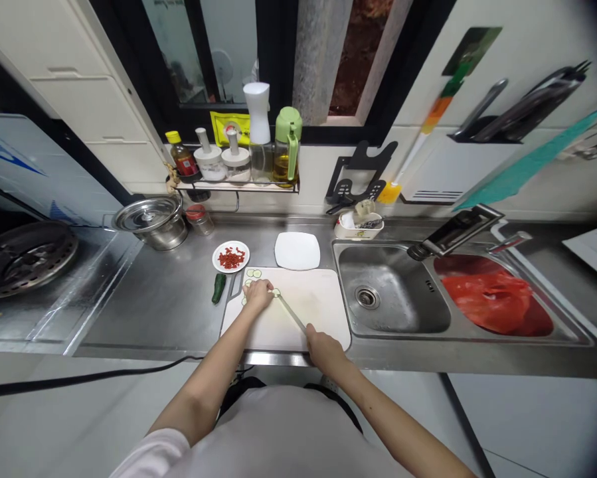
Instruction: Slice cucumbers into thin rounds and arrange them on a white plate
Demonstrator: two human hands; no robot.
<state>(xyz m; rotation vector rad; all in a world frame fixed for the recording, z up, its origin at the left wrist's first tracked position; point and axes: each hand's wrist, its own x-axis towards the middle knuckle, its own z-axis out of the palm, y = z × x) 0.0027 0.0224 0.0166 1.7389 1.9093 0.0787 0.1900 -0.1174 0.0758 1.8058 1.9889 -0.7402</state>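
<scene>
On the white cutting board (pixel 323 302), my left hand (pixel 258 294) lies with its fingers curled down, closed on a piece of cucumber (pixel 277 292) whose pale cut end shows at the fingertips. My right hand (pixel 323 346) is wrapped round the handle of a knife (pixel 293 313). The blade slants up and left across the board, its tip end against the cucumber piece. Several round cucumber slices (pixel 254 273) lie at the board's upper left, partly covered by my left hand. A dark green length of cucumber (pixel 219 289) rests on the counter left of the board.
Behind the board stand a white plate of chopped red pieces (pixel 231 257) and a white square plate (pixel 297 250). A steel sink (pixel 398 312) adjoins on the right, with a red plastic bag (pixel 492 302) in its second basin. A lidded pot (pixel 153 222) is at the left.
</scene>
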